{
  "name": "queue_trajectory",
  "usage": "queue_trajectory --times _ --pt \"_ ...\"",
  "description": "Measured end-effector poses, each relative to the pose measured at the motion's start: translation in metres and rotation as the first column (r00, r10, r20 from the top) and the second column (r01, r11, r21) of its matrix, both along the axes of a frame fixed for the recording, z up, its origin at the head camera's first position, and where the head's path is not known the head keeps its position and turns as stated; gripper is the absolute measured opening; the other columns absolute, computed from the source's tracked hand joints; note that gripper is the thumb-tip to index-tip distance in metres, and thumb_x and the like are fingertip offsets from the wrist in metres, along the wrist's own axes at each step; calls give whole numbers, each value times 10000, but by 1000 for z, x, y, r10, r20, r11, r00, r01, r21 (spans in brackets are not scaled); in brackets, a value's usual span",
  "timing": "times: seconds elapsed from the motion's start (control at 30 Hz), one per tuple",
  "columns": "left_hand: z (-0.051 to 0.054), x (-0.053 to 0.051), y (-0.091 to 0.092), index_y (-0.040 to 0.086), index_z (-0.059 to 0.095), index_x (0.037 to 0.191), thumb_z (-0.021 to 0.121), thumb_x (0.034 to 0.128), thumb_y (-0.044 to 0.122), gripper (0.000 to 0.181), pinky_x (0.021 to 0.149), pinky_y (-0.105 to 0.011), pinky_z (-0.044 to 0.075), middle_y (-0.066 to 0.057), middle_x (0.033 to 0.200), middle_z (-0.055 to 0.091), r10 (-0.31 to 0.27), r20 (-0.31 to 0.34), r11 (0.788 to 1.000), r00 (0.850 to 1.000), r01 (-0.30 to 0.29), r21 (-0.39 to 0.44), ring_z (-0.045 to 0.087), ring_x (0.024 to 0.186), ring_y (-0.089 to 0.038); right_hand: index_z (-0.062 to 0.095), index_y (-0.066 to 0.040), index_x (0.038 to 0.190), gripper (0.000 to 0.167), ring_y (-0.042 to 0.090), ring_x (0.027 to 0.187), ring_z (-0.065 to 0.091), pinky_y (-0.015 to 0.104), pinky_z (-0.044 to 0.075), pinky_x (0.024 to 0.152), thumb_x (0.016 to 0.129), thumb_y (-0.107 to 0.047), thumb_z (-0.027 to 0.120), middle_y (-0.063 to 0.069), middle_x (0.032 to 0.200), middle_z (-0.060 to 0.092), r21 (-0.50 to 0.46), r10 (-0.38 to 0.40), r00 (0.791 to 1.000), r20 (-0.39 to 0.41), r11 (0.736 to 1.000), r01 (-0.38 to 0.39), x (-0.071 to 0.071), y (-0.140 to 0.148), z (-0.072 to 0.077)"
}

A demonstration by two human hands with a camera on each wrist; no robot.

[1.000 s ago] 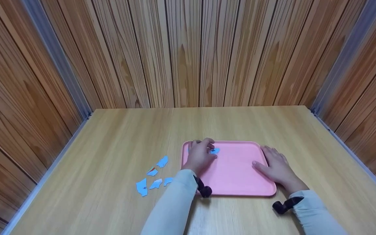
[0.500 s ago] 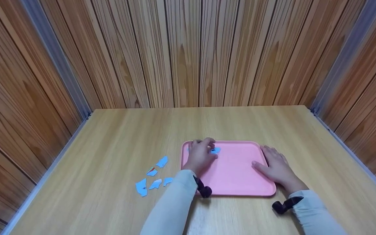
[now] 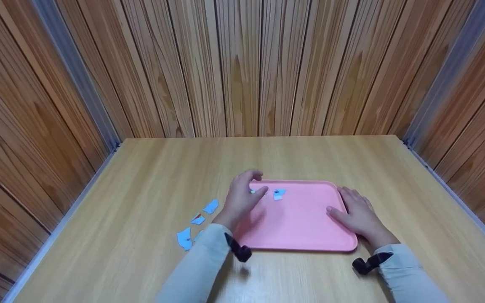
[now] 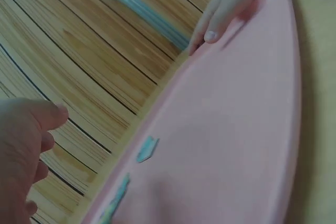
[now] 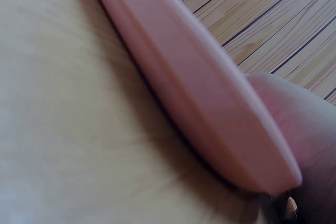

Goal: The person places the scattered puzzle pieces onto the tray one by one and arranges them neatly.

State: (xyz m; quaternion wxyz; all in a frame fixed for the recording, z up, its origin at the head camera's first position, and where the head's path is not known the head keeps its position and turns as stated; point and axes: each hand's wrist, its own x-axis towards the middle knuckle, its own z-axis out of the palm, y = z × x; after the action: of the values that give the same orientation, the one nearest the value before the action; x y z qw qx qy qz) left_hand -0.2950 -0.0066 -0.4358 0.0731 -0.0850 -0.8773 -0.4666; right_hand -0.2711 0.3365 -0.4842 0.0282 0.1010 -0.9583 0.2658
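My left hand (image 3: 239, 198) hovers over the left end of a pink tray (image 3: 301, 219), its thumb and fingers apart with nothing between them. Near the tray's far rim lies a blue jigsaw-like piece (image 3: 279, 192). Another piece (image 4: 115, 200) sits to its left; in the head view my left hand covers most of it. At the right side, my right hand (image 3: 358, 214) rests against the tray's edge, thumb over the rim and fingers stretched along the outside. The right wrist view shows the tray wall (image 5: 184, 72) close up.
Left of the tray, several loose blue pieces lie on the wooden table (image 3: 141, 189), among them one with a red mark (image 3: 198, 219) and a larger one (image 3: 184, 238). My left sleeve partly hides others. Wood-panelled walls (image 3: 242, 67) enclose the table.
My left hand has lifted off the pieces by the far rim and moved left, its fingers spreading. More of the blue piece on the tray shows. My right hand stays in place.
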Motion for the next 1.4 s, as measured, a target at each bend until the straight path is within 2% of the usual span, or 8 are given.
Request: queue_trajectory --times 0.13,0.23,0.57,0.67,0.8,0.97,1.17,1.4 --pt "6 15 -27 189 604 1307 748 925 259 414 1022 -412 465 42 1227 611 -14 -51 998 999 17 58 542 1220 -195 232 30 1572 912 522 1488 84 659 18 1166 971 -582 544 308 1604 221 -7 -1 1000 4 1000 1 0 1 1" --pt "3 25 -51 174 583 1339 750 923 239 453 967 -452 495 9 1262 603 -17 -66 997 998 22 78 553 1192 -213 232 32 1571 914 522 1487 87 658 19 1167 971 -582 546 311 1603 218 -9 2 1000 2 1000 -2 0 1 1" --pt "-22 49 -115 229 549 1378 748 928 201 492 1011 -443 485 48 1301 568 78 45 989 996 -83 118 521 1220 -200 243 47 1562 912 538 1478 95 668 29 1161 969 -573 555 323 1594 227 2 -2 1000 -4 1000 2 2 0 4" --pt "-26 52 -128 185 543 1387 743 932 194 498 1004 -462 479 14 1307 571 84 24 988 996 -87 128 502 1224 -225 254 58 1554 905 547 1471 106 670 34 1158 969 -560 562 333 1584 239 7 0 1000 -14 1000 0 1 0 4" --pt "-30 53 -141 111 542 1381 736 931 157 492 995 -485 462 -42 1289 591 89 -20 992 996 -87 87 508 1209 -261 249 56 1556 908 541 1475 100 664 31 1161 969 -563 558 331 1589 231 14 -6 1000 -8 1000 7 0 0 3" --pt "-34 54 -158 106 551 1364 752 915 145 494 1003 -478 466 -61 1254 607 120 10 990 993 -121 67 529 1177 -265 231 51 1564 923 532 1481 89 657 23 1165 970 -581 547 326 1599 208 12 -6 1000 7 1000 6 0 -1 1" --pt "-45 62 -179 111 564 1352 755 917 172 479 1020 -455 468 -65 1238 613 138 71 988 988 -142 56 547 1152 -256 215 46 1570 933 533 1483 73 656 12 1166 969 -586 545 325 1605 192 10 -8 1000 25 1000 8 1 -2 0" --pt "-54 76 -197 106 577 1340 779 894 172 494 1093 -472 409 -60 1261 617 98 100 991 990 -106 80 531 1223 -250 221 43 1570 924 539 1480 74 664 9 1163 970 -581 546 332 1600 194 5 1 1000 12 1000 -1 0 0 1"
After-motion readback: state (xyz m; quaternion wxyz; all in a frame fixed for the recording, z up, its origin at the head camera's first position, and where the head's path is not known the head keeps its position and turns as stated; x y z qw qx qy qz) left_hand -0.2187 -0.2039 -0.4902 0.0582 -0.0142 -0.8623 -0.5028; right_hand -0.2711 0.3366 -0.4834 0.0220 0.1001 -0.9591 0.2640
